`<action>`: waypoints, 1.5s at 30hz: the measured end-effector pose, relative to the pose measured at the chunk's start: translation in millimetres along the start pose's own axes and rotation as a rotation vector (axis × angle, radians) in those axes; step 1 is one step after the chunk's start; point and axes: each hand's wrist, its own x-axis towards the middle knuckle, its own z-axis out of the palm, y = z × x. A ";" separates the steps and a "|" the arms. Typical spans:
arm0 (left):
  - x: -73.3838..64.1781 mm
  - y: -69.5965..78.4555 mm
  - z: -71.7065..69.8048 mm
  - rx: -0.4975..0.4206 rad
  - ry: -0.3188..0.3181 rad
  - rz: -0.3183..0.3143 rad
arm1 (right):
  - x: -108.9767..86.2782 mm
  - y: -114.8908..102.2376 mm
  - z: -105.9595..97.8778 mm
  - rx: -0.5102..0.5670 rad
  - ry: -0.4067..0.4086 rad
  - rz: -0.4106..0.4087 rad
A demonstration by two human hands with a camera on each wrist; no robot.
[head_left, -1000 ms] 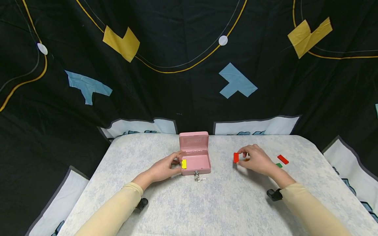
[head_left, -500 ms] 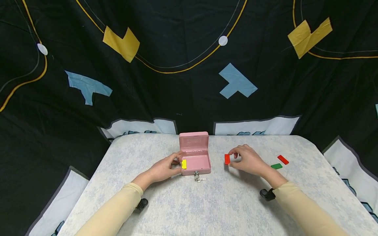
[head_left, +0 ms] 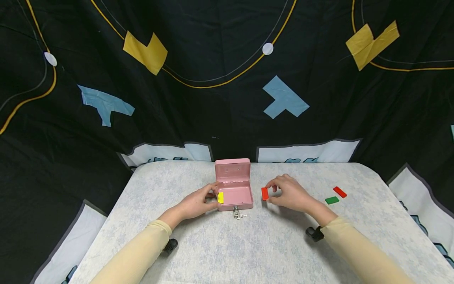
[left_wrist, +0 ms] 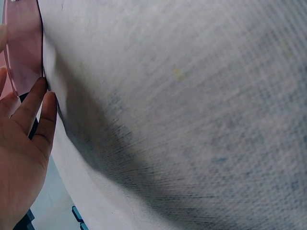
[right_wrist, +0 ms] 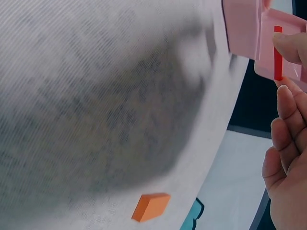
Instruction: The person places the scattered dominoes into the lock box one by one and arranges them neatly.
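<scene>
A pink cash box (head_left: 238, 194) stands on the table with its lid (head_left: 233, 170) raised. My left hand (head_left: 197, 202) is at the box's left side and appears to pinch a yellow domino block (head_left: 220, 197) there; this grip is out of sight in the left wrist view, where some fingers (left_wrist: 32, 103) lie beside the box wall. To the right of the box, my right hand (head_left: 291, 194) pinches a red domino block (head_left: 265, 193) upright between thumb and fingertips. The right wrist view shows this red block edge-on in front of the raised lid.
A small padlock with keys (head_left: 237, 213) hangs at the box front. Right of my right hand lie a green block (head_left: 332, 200) and another red block (head_left: 340, 192). An orange block (right_wrist: 151, 207) sits on the table (head_left: 227, 252) near the right wrist. Behind hangs a black curtain (head_left: 227, 118).
My right hand has carried the red block leftward toward the box, uncovering the green block. The left hand, the yellow block and the box have stayed where they were.
</scene>
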 end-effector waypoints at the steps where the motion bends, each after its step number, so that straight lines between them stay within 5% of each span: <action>1: 0.2 -0.1 0.1 0.002 0.001 -0.002 | 0.9 -1.0 0.8 -0.003 -0.002 -0.003; 45: -1.4 3.9 -0.4 -0.025 0.001 -0.012 | 64.7 -62.8 48.6 -0.062 -0.069 -0.076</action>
